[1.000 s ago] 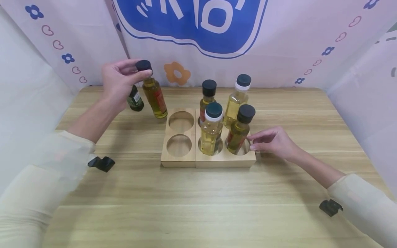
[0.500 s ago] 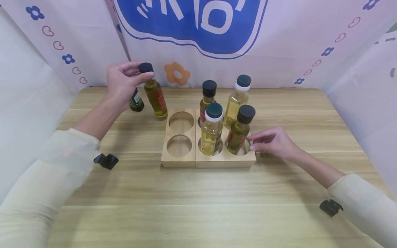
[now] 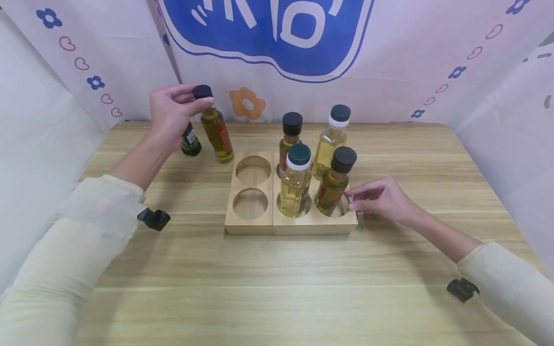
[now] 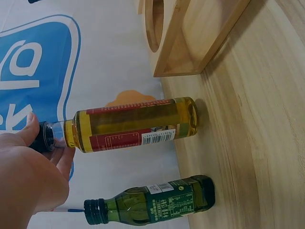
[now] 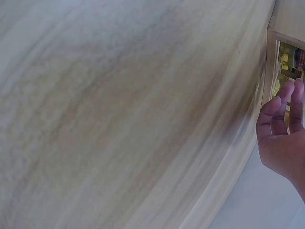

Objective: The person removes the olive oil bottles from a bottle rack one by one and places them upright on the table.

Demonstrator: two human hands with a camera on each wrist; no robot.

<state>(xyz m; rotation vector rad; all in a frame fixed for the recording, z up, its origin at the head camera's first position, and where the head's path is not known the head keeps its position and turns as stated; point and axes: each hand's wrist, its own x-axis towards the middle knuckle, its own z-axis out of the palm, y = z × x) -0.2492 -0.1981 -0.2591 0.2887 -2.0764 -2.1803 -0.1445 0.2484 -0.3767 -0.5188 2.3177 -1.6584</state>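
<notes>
My left hand (image 3: 170, 108) pinches the black cap of an oil bottle (image 3: 218, 134) with a red label. In the left wrist view this bottle (image 4: 133, 125) leans, its base close over the table. A dark green bottle (image 4: 162, 200) stands beside it, partly hidden by my left hand in the head view. My right hand (image 3: 381, 199) holds the right end of the wooden bottle rack (image 3: 313, 227), thumb and forefinger at its top edge. Several bottles sit in the rack's holes, including a black-capped bottle (image 3: 333, 190) nearest my right fingers and a pale oil bottle (image 3: 294, 190).
A wooden section (image 3: 248, 228) with two round holes adjoins the rack's left side. Behind stand another black-capped bottle (image 3: 291, 139) and a pale oil bottle (image 3: 330, 144) in the rack. A printed cloth (image 3: 381, 96) hangs along the table's back edge.
My left hand and its bottle have shifted slightly right, dipped, then risen a little. My right hand and the racked bottles stay where they were.
</notes>
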